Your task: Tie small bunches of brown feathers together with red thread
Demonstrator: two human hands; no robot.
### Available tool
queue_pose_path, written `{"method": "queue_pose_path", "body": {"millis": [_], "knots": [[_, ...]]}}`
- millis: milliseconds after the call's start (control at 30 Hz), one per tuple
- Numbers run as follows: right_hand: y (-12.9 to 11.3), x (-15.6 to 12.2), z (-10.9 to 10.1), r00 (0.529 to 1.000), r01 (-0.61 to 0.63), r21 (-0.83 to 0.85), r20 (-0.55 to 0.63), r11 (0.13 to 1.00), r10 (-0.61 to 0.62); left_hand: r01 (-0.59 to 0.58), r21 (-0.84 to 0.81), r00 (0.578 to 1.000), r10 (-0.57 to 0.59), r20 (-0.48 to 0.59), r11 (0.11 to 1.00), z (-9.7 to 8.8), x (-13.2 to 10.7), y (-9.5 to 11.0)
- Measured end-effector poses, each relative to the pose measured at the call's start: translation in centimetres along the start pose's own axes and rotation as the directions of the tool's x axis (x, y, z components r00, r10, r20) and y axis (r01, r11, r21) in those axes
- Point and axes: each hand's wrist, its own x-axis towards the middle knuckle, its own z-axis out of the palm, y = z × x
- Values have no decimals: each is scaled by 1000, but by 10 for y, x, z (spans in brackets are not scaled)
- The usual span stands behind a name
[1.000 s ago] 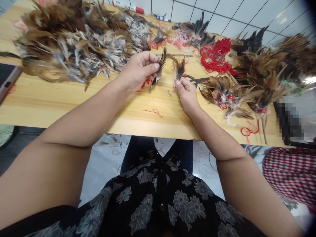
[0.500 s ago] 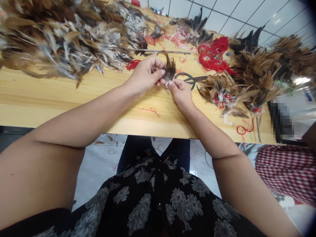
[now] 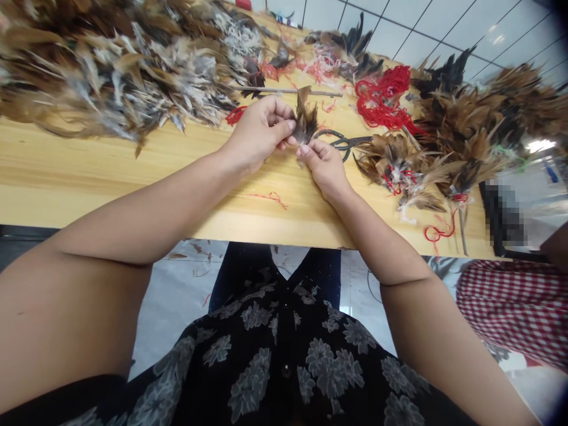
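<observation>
My left hand (image 3: pixel 260 133) and my right hand (image 3: pixel 323 168) meet above the wooden table (image 3: pixel 110 171), and the fingertips of both pinch a small bunch of brown and black feathers (image 3: pixel 305 121). The quills are hidden between my fingers. Black-handled scissors (image 3: pixel 344 143) lie just beyond my right hand, not touching it. A thin stick (image 3: pixel 288 92) lies across the table beyond the bunch. Behind my left hand spreads a large heap of brown, grey and white feathers (image 3: pixel 119 77).
Tied feather bunches (image 3: pixel 399 168) with red thread lie to the right, and a tangle of red thread (image 3: pixel 384 97) sits at the back. A dark, pixelated object (image 3: pixel 501 219) stands at the right table edge. Red-and-white checked cloth (image 3: pixel 510 307) shows below it.
The two separate feather tufts, one in each hand, have come together into one bunch held between both hands. My hands have moved closer, and the view has shifted slightly.
</observation>
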Motion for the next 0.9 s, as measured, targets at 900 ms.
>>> {"method": "queue_pose_path", "body": {"millis": [900], "knots": [[-13, -5, 1, 999, -15, 57, 38, 998, 13, -1, 49, 987, -7, 161, 999, -2, -1, -16]]}}
